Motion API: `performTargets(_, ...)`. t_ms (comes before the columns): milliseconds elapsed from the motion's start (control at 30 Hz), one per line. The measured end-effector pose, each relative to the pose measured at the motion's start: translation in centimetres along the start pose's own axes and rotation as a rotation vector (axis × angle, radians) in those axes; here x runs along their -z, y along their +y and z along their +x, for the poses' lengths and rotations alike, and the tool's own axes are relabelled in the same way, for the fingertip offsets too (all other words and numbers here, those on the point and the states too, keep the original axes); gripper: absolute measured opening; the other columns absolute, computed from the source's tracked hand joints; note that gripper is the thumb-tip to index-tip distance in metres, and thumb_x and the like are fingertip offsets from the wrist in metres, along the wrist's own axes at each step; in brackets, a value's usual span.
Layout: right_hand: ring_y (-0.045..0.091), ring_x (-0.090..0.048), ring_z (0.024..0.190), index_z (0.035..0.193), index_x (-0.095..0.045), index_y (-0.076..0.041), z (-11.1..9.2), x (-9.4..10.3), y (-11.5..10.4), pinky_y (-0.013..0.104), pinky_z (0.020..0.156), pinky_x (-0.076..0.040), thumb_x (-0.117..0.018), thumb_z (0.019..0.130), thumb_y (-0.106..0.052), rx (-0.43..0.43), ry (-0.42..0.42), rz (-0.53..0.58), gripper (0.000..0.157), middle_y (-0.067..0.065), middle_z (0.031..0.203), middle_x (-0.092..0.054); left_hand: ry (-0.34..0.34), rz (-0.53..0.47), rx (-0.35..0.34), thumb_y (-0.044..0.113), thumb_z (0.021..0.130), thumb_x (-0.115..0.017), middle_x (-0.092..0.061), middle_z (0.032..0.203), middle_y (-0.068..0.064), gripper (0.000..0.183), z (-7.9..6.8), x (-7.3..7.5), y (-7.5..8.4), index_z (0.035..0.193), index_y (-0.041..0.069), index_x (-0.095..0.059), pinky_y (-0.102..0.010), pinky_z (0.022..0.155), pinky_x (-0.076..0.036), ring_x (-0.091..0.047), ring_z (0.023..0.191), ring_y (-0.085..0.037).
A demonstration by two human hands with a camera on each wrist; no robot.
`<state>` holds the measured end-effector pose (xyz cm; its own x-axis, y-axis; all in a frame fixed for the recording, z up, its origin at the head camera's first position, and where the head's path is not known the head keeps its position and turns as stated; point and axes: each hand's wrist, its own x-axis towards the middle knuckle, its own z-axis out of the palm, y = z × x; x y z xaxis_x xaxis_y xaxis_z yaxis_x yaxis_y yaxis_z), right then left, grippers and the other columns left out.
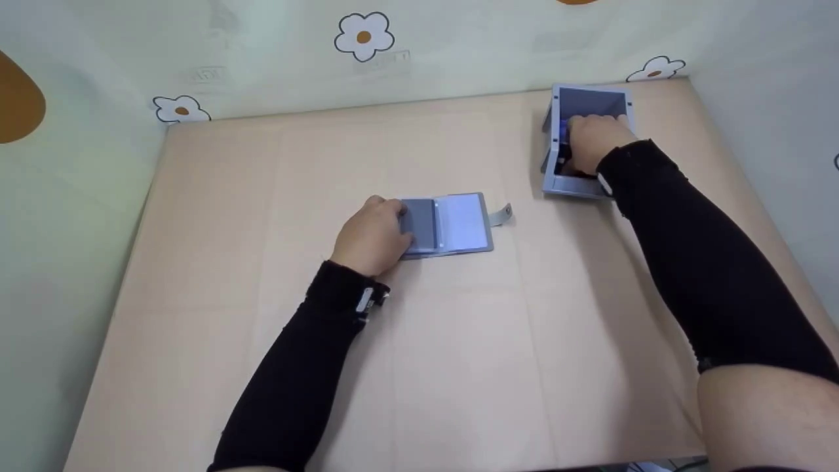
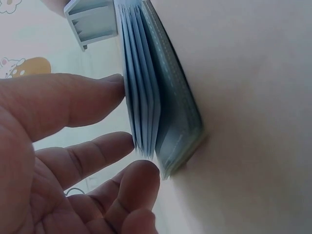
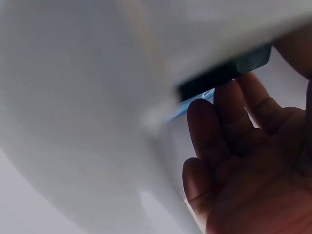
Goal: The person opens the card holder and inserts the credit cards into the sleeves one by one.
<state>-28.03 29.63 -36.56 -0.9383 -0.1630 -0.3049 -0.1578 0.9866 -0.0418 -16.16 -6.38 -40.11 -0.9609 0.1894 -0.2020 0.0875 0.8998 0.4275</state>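
Note:
An open card holder (image 1: 467, 223) with a grey cover and clear sleeves lies mid-table, its snap strap (image 1: 501, 215) sticking out to the right. My left hand (image 1: 371, 236) grips its left side, with thumb and fingers at the edges of the sleeve stack (image 2: 141, 83). The stack stands fanned above the cover (image 2: 178, 97) in the left wrist view. My right hand (image 1: 598, 141) reaches down inside a grey bin (image 1: 577, 187) at the back right. There its fingers curl about a dark flat object (image 3: 224, 73), partly hidden by the bin's wall.
Something blue (image 1: 564, 130) shows inside the bin by the right hand. A beige cloth covers the table (image 1: 314, 367). Pale walls with printed flowers (image 1: 364, 37) stand behind it and at both sides.

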Motion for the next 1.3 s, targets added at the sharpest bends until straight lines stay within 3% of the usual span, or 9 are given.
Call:
performTargets(133, 0.056, -0.059, 0.118, 0.126, -0.056, 0.011, 0.3, 0.0, 0.4, 0.066, 0.1, -0.041, -0.078, 0.092, -0.024, 0.006, 0.008, -0.004, 0.054, 0.038, 0.126, -0.062, -0.001, 0.004, 0.001, 0.025, 0.097, -0.074, -0.061, 0.139, -0.019, 0.051, 0.0, 0.0, 0.0, 0.142, 0.004, -0.064, -0.043, 0.102, -0.056, -0.068, 0.115, -0.027)
performTargets(300, 0.053, -0.06, 0.116, 0.127, -0.056, 0.011, -0.1, 0.6, 0.2, 0.07, 0.105, -0.043, -0.064, 0.098, -0.014, 0.0, -0.002, 0.014, 0.039, 0.037, 0.124, -0.063, -0.001, 0.005, -0.005, 0.025, 0.097, -0.074, -0.061, 0.14, -0.019, 0.051, 0.0, 0.1, 0.0, 0.142, 0.004, -0.064, -0.044, 0.103, -0.056, -0.068, 0.116, -0.028)
performTargets(533, 0.041, -0.061, 0.102, 0.119, -0.058, 0.007, -0.5, 1.2, 0.1, 0.063, 0.101, -0.049, -0.05, 0.103, -0.01, 0.006, -0.029, 0.104, 0.025, 0.028, 0.118, -0.065, -0.001, 0.005, -0.009, 0.025, 0.097, -0.074, -0.062, 0.139, -0.019, 0.05, -0.1, 0.0, -0.1, 0.141, 0.003, -0.064, -0.043, 0.102, -0.057, -0.068, 0.115, -0.028)
performTargets(767, 0.039, -0.059, 0.107, 0.119, -0.06, 0.004, -1.9, 2.0, -0.1, 0.059, 0.102, -0.049, -0.045, 0.106, -0.01, 0.02, 0.019, 0.2, 0.025, 0.026, 0.122, -0.064, -0.005, 0.002, -0.004, 0.025, 0.097, -0.074, -0.061, 0.141, -0.019, 0.051, -0.1, 0.0, -0.1, 0.142, 0.003, -0.064, -0.044, 0.102, -0.057, -0.068, 0.115, -0.028)
performTargets(900, 0.04, -0.058, 0.111, 0.125, -0.057, 0.004, -2.8, 2.6, 0.0, 0.059, 0.102, -0.049, -0.042, 0.108, -0.013, -0.02, 0.073, 0.261, 0.028, 0.028, 0.127, -0.062, -0.015, -0.005, 0.003, 0.025, 0.097, -0.074, -0.059, 0.144, -0.02, 0.052, -0.2, 0.1, 0.0, 0.143, 0.004, -0.063, -0.045, 0.102, -0.057, -0.068, 0.114, -0.028)
performTargets(1100, 0.044, -0.06, 0.119, 0.134, -0.056, 0.004, -4.3, 3.4, -0.9, 0.06, 0.104, -0.047, -0.042, 0.111, -0.018, -0.071, 0.217, 0.371, 0.035, 0.03, 0.134, -0.062, -0.009, 0.004, 0.006, 0.026, 0.097, -0.074, -0.059, 0.143, -0.019, 0.052, -0.1, 0.1, 0.0, 0.143, 0.005, -0.063, -0.045, 0.102, -0.056, -0.068, 0.113, -0.028)
performTargets(1300, 0.035, -0.062, 0.114, 0.134, -0.056, -0.001, -5.7, 3.6, -2.9, 0.048, 0.097, -0.051, -0.045, 0.111, -0.021, -0.106, 0.335, 0.468, 0.033, 0.022, 0.132, -0.066, 0.001, 0.004, -0.007, 0.025, 0.097, -0.073, -0.06, 0.142, -0.02, 0.052, -0.2, 0.1, 0.0, 0.143, 0.004, -0.063, -0.044, 0.101, -0.057, -0.069, 0.113, -0.029)
